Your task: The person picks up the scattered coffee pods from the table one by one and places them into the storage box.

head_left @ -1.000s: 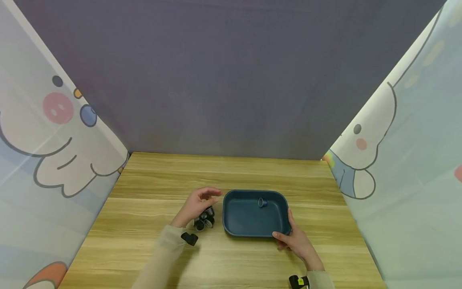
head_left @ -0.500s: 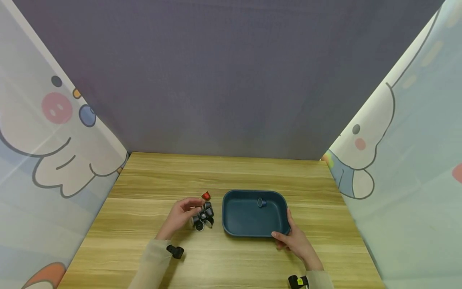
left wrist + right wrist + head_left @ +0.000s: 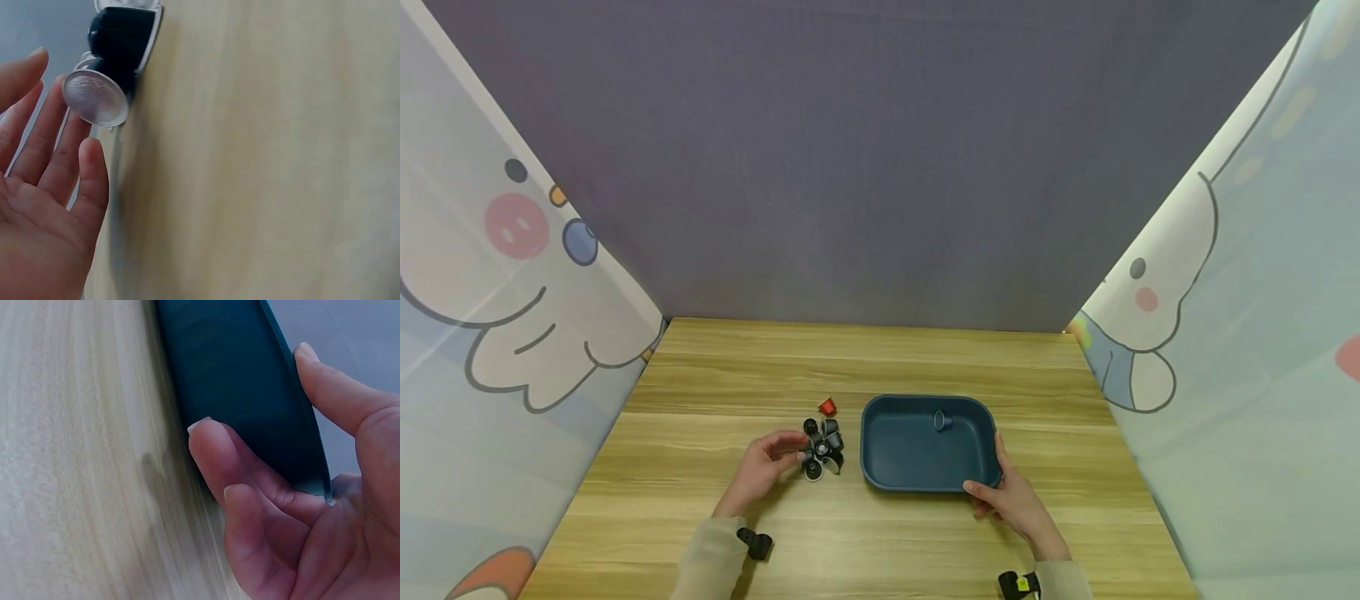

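Observation:
Several dark coffee capsules (image 3: 823, 448) lie clustered on the wooden table. My left hand (image 3: 763, 468) is at the left side of this cluster. In the left wrist view its fingers (image 3: 55, 147) are extended beside a capsule with a silver lid (image 3: 95, 98), and the thumb stands apart from it. Whether the fingertips touch that capsule is hard to tell. My right hand (image 3: 1012, 502) grips the near right corner of a dark blue tray (image 3: 917, 462), thumb on the rim and fingers against the outer side (image 3: 250, 381). A single capsule (image 3: 943, 420) lies on its side in the tray.
A red capsule (image 3: 827, 407) lies just behind the dark cluster. The wooden table (image 3: 880, 550) ends at a grey backdrop (image 3: 880, 167), with cartoon-printed cloth walls (image 3: 1180, 467) at both sides.
My left hand has drawn back to the left and toward me, from above the capsules to their left side, uncovering the red capsule. The right hand and tray have hardly moved.

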Action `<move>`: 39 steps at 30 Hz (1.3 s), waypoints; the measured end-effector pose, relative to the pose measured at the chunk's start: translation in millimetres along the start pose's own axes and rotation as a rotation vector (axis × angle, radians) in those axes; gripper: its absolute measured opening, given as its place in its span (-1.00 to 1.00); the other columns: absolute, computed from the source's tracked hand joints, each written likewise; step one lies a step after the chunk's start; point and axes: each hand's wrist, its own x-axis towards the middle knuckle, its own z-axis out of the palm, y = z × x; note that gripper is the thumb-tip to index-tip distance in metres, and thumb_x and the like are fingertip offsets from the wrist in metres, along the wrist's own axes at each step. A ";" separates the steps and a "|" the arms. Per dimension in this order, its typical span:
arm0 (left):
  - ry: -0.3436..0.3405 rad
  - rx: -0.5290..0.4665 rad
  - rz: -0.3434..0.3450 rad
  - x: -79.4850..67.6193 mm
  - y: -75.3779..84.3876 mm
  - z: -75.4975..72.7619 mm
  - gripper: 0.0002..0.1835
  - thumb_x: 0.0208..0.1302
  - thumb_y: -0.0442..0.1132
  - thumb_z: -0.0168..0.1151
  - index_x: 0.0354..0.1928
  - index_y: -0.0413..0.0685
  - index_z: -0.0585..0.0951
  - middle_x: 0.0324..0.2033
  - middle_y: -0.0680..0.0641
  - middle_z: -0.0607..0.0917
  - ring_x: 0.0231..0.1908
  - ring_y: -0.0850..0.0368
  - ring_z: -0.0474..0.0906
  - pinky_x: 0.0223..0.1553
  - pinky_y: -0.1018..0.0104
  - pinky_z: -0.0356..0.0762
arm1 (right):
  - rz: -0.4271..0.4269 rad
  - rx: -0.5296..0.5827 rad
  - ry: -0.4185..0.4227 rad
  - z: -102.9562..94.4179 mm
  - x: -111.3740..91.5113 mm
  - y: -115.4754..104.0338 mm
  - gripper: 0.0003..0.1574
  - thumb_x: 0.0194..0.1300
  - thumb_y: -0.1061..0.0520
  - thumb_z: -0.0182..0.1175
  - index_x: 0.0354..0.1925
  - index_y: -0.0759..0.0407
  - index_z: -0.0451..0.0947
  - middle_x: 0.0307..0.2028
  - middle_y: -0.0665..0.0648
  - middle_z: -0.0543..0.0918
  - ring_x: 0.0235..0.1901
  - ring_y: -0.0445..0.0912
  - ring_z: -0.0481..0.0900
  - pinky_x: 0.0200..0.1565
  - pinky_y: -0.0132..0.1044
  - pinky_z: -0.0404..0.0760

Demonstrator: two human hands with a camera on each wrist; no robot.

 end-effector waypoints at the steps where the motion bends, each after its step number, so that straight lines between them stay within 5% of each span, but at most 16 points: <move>1: 0.000 0.000 -0.003 -0.7 -1.5 0.5 -0.66 0.20 -0.42 0.40 0.03 -0.28 0.65 -0.02 -0.27 0.69 -0.05 -0.02 0.66 -0.07 0.37 0.60 | -0.002 -0.001 -0.002 0.0 -0.1 -0.2 0.39 0.33 -0.03 0.35 0.57 -0.09 -0.55 -0.52 0.25 0.70 -0.48 0.13 0.71 -0.51 -0.20 0.50; 8: -0.002 -0.001 0.006 -1.5 -3.9 2.2 -0.63 0.17 -0.54 0.37 0.05 -0.36 0.63 0.05 -0.34 0.65 0.01 -0.15 0.62 -0.10 0.38 0.60 | 0.000 0.002 -0.003 -0.1 0.3 -1.4 0.39 0.33 -0.02 0.35 0.57 -0.09 -0.56 -0.52 0.27 0.70 -0.48 0.14 0.71 -0.51 -0.21 0.49; 15: -0.020 0.058 -0.033 -0.2 -5.9 -2.2 -0.60 0.10 -0.49 0.45 0.04 -0.23 0.68 0.06 -0.24 0.67 -0.10 0.08 0.62 -0.19 0.40 0.58 | 0.001 -0.004 0.004 0.2 0.5 -2.4 0.38 0.34 -0.03 0.34 0.57 -0.11 -0.56 -0.51 0.26 0.70 -0.47 0.14 0.72 -0.49 -0.20 0.51; 28: 0.005 0.130 -0.123 -0.8 -1.1 -1.0 -0.61 0.12 -0.43 0.47 0.04 -0.14 0.71 0.04 -0.23 0.67 -0.27 0.16 0.60 -0.32 0.40 0.58 | -0.004 0.016 -0.001 -1.0 -0.3 -3.2 0.38 0.35 -0.01 0.34 0.57 -0.10 -0.57 -0.50 0.28 0.71 -0.47 0.13 0.72 -0.52 -0.24 0.48; 39: 0.010 0.019 -0.102 -4.7 -3.9 -0.5 -0.59 0.13 -0.50 0.43 0.06 -0.26 0.67 0.03 -0.33 0.65 -0.13 0.04 0.69 -0.25 0.37 0.65 | -0.005 -0.012 0.002 0.6 -2.3 -1.5 0.39 0.34 -0.02 0.34 0.57 -0.07 -0.56 -0.51 0.23 0.71 -0.48 0.10 0.72 -0.49 -0.18 0.52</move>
